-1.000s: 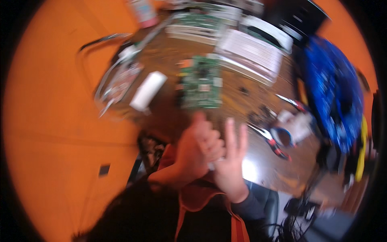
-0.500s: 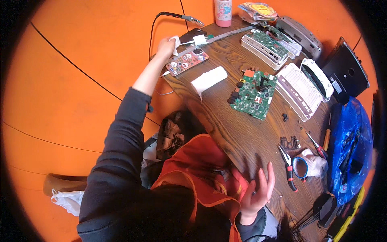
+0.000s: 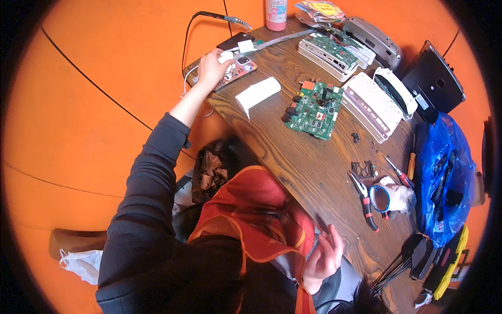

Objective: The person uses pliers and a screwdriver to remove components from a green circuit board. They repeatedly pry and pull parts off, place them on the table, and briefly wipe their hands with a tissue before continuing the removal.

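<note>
one wooden table (image 3: 308,175); two hands (image 3: 211,68) (image 3: 324,257), one white wad (image 3: 225,56)

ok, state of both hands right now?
Left hand: closed on a white wad, probably tissue, by the stickered smartphone.
Right hand: open, loosely curled, nothing visible in it.

One bare left hand (image 3: 212,71) and one bare right hand (image 3: 324,256); one small white object (image 3: 225,56); one flat sticker-covered phone (image 3: 239,71); one white paper-like roll (image 3: 260,92); one loose green circuit board (image 3: 316,112) and one green circuit board on a white plastic casing (image 3: 320,62); one pair of red-and-black-handled pliers (image 3: 367,203); one red-handled screwdriver (image 3: 403,178); one white blue-cuffed fabric glove (image 3: 401,196); one pink-and-white bottle (image 3: 276,14); one blue plastic bag (image 3: 453,189), one white plastic bag (image 3: 86,264)
</note>
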Demonstrator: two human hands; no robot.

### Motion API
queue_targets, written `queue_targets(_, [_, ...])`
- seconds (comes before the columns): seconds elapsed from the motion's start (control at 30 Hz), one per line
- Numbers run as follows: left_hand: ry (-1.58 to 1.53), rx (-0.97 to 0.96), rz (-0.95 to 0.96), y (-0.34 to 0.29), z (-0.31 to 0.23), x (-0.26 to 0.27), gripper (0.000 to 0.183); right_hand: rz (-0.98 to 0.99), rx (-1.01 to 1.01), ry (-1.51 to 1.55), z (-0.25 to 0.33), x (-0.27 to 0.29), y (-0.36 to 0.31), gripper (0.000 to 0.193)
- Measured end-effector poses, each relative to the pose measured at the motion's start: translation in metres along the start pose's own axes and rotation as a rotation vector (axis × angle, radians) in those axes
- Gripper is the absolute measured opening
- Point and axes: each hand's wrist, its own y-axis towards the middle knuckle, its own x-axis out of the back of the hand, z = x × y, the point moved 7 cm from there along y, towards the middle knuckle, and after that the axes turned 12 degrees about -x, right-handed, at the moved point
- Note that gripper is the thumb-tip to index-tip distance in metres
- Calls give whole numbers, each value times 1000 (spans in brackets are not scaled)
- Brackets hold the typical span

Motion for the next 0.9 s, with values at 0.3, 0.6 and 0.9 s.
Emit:
queue_targets(0.3, [37, -548, -135, -16, -118, 9, 20, -88, 59, 32, 18, 6, 12, 28])
queue_targets(0.6, [-1184, -531, 371, -163, -301, 82, 31, 104, 49, -273, 55, -16, 70, 78])
queue_targets(0.9, [-1866, 291, 764, -218, -325, 71, 28, 103, 89, -205, 72, -20, 55, 70])
